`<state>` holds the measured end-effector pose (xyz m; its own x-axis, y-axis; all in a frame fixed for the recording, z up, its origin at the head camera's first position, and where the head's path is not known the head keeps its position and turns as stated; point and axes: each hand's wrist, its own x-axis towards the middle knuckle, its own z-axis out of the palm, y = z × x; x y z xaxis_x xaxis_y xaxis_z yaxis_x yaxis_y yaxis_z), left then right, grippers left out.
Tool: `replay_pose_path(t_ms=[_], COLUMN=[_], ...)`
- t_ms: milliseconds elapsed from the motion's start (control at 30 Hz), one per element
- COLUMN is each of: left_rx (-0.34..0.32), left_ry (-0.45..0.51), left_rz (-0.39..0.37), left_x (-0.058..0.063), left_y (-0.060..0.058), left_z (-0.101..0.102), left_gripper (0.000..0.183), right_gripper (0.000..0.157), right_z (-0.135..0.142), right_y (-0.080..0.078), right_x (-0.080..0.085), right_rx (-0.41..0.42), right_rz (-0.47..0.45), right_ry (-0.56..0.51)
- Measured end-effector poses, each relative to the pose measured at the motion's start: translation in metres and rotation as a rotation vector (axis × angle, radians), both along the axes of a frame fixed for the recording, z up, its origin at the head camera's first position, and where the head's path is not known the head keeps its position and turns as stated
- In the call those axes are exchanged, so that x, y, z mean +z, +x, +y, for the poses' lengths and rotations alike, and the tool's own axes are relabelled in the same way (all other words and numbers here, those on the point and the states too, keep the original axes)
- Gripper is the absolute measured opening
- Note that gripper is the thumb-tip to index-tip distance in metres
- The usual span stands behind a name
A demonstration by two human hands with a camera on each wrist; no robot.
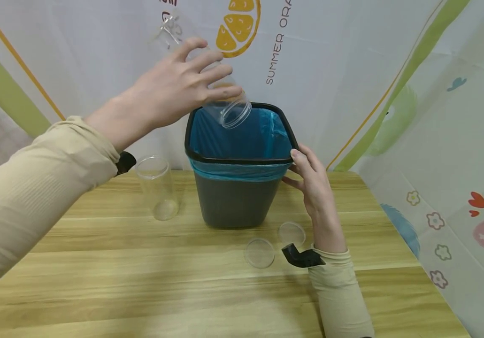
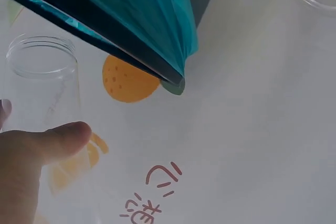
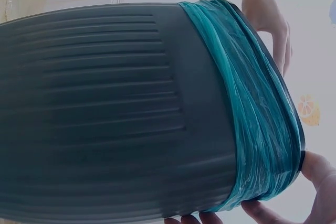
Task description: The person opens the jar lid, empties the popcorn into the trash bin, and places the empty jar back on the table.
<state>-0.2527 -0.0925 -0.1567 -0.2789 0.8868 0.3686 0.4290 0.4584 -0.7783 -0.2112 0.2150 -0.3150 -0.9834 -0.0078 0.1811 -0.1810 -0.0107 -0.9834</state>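
My left hand (image 1: 182, 84) grips a clear plastic jar (image 1: 235, 112), tilted with its open, threaded mouth down over the bin's rim. In the left wrist view the thumb (image 2: 68, 137) lies along the jar's side (image 2: 42, 87), and the jar looks see-through with nothing inside. A dark grey trash bin (image 1: 237, 197), lined with a blue bag (image 1: 242, 136), stands upright on the table. My right hand (image 1: 313, 180) holds the bin's right rim, thumb on the black edge and fingers spread along the outer wall, as the right wrist view also shows.
Left of the bin a second clear jar (image 1: 157, 188) stands upright with its top open. Two round clear lids (image 1: 259, 253) lie on the wooden table (image 1: 140, 281) in front of the bin, near the right wrist. A printed curtain (image 1: 330, 47) hangs right behind the bin.
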Motion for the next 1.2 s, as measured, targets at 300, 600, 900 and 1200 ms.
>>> replay_pose_path(t_ms=[300,600,900,1200], left_rx=[-0.027,-0.026,0.022,0.018], left_ry=[0.314,0.615,0.948,1.237], left_rz=[-0.159,-0.315,-0.462,-0.584], left_x=[-0.007,-0.032,-0.057,-0.082], left_y=[0.006,0.021,0.046,0.070], left_z=[-0.012,-0.026,-0.041,-0.053], left_gripper=[0.067,0.082,0.089,0.097], right_gripper=[0.050,0.052,0.054,0.053], right_z=[0.000,0.001,0.000,0.001], right_y=[0.000,-0.001,-0.002,-0.002], right_x=[0.000,0.000,-0.001,-0.001], right_rx=[-0.001,0.000,-0.003,-0.009], right_rz=[-0.003,-0.009,-0.010,-0.003], right_ry=[-0.012,-0.007,-0.001,-0.001])
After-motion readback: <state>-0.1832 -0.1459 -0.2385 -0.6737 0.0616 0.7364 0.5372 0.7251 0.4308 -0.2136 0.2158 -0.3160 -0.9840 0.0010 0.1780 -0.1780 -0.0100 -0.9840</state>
